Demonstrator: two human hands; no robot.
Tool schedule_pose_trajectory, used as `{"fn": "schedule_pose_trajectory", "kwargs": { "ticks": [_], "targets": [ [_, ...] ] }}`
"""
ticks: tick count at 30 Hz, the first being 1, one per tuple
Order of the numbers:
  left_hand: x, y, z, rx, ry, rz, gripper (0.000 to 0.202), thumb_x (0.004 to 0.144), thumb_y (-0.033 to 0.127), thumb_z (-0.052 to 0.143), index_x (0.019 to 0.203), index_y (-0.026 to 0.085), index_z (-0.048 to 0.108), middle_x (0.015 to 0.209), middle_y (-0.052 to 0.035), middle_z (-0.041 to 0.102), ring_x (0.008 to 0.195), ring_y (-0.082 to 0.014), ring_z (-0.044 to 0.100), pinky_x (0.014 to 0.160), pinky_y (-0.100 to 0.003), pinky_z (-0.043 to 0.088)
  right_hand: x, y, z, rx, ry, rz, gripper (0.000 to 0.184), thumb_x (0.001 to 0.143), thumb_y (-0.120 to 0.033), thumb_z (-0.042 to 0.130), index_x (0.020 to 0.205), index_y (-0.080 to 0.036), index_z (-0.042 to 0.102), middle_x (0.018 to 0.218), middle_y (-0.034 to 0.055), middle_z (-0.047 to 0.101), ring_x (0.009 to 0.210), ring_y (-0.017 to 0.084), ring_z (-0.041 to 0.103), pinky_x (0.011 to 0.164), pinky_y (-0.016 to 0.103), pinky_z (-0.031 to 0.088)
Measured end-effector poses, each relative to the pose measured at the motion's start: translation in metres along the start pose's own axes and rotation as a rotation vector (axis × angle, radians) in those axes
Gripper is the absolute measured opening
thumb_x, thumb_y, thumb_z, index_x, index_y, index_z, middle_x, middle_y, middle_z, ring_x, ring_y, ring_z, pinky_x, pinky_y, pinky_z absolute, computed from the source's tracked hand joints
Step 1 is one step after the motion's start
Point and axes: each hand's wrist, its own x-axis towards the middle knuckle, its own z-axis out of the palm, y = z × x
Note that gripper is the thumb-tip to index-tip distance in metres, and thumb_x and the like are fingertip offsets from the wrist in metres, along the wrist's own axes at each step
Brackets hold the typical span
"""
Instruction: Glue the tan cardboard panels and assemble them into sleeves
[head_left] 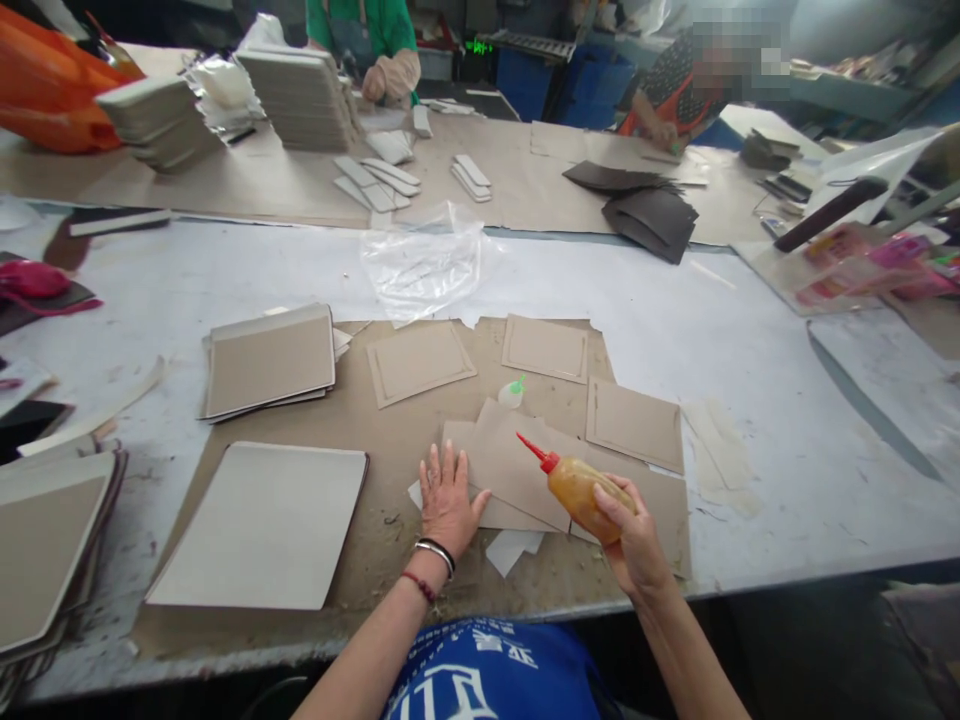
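Observation:
My right hand [634, 535] is closed round an amber glue bottle [581, 490] with a red nozzle that points up and left over a brown paper sheet [517, 470]. My left hand [446, 500] lies flat with fingers spread on the left edge of that sheet, holding it down on the brown cardboard mat [405, 420]. A white card [266, 525] lies to the left of my left hand. Three brown cards with glued frames lie beyond: card one [420, 362], card two [545, 347] and card three [634, 424]. A small bottle with a green cap [512, 393] lies between them.
A stack of brown boards [270, 362] sits at the left, more boards [45, 540] at the near left edge. A clear plastic bag [424, 262] lies further back. Across the table two people work among stacked cards [304, 95] and dark sheets [649, 215].

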Motion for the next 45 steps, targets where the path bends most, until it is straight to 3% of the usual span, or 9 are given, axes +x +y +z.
{"fn": "schedule_pose_trajectory", "kwargs": {
  "ticks": [6,12,18,25,30,37,45],
  "targets": [
    [-0.038,-0.007,-0.015,0.057,0.046,-0.031,0.049,0.078,0.037,0.053,0.117,0.007,0.053,0.137,-0.0177,0.036,0.129,-0.0374,0.023,0.104,-0.057,0.022,0.0,0.009,0.007,-0.206,-0.029,-0.032,0.049,0.057,-0.043,0.074,0.094,-0.021,0.05,0.079,0.0012,0.061,0.065,0.017,0.057,0.054,0.026,0.046],
    [-0.07,-0.028,-0.017,0.096,0.117,0.083,0.038,0.08,0.031,0.053,0.113,0.013,0.056,0.128,-0.016,0.048,0.121,-0.0345,0.039,0.098,-0.054,0.033,0.009,0.021,0.028,-0.597,-0.129,-0.246,0.045,0.063,-0.046,0.066,0.096,-0.02,0.051,0.089,0.0054,0.059,0.078,0.022,0.057,0.067,0.033,0.048],
    [-0.062,-0.026,-0.003,-0.019,0.148,0.234,0.041,0.083,0.019,0.046,0.123,0.011,0.044,0.129,-0.0145,0.048,0.125,-0.0258,0.038,0.098,-0.043,0.04,0.026,0.019,0.055,-0.804,-0.093,-0.482,0.038,0.065,-0.044,0.062,0.092,-0.021,0.05,0.09,0.0054,0.056,0.082,0.022,0.055,0.075,0.037,0.045],
    [-0.062,-0.027,0.008,-0.047,0.093,0.275,0.039,0.083,0.019,0.046,0.121,0.011,0.045,0.129,-0.0151,0.048,0.124,-0.026,0.038,0.097,-0.045,0.042,0.045,0.017,0.071,-0.933,-0.09,-0.616,0.033,0.067,-0.041,0.059,0.091,-0.02,0.049,0.089,0.0052,0.054,0.084,0.022,0.052,0.078,0.037,0.042],
    [-0.062,-0.025,0.003,-0.036,0.069,0.263,0.04,0.081,0.019,0.048,0.121,0.013,0.045,0.13,-0.0154,0.046,0.123,-0.0276,0.039,0.096,-0.045,0.042,0.049,0.014,0.08,-0.956,-0.095,-0.619,0.03,0.068,-0.038,0.058,0.09,-0.021,0.048,0.089,0.005,0.054,0.083,0.022,0.052,0.079,0.036,0.041],
    [-0.062,-0.022,-0.002,-0.027,0.039,0.206,0.042,0.079,0.024,0.055,0.118,0.013,0.047,0.114,-0.0138,0.054,0.109,-0.0274,0.049,0.091,-0.045,0.044,0.039,0.009,0.076,-1.046,-0.128,-0.579,0.026,0.068,-0.039,0.058,0.085,-0.021,0.049,0.084,0.0042,0.054,0.08,0.022,0.052,0.073,0.034,0.042],
    [-0.067,-0.027,0.001,-0.085,0.083,0.236,0.035,0.081,0.022,0.05,0.115,0.013,0.049,0.118,-0.0143,0.052,0.112,-0.0274,0.047,0.092,-0.045,0.045,0.042,0.007,0.082,-1.051,-0.086,-0.617,0.026,0.067,-0.037,0.058,0.086,-0.021,0.049,0.085,0.004,0.053,0.081,0.022,0.052,0.075,0.036,0.041]
  ]
}}
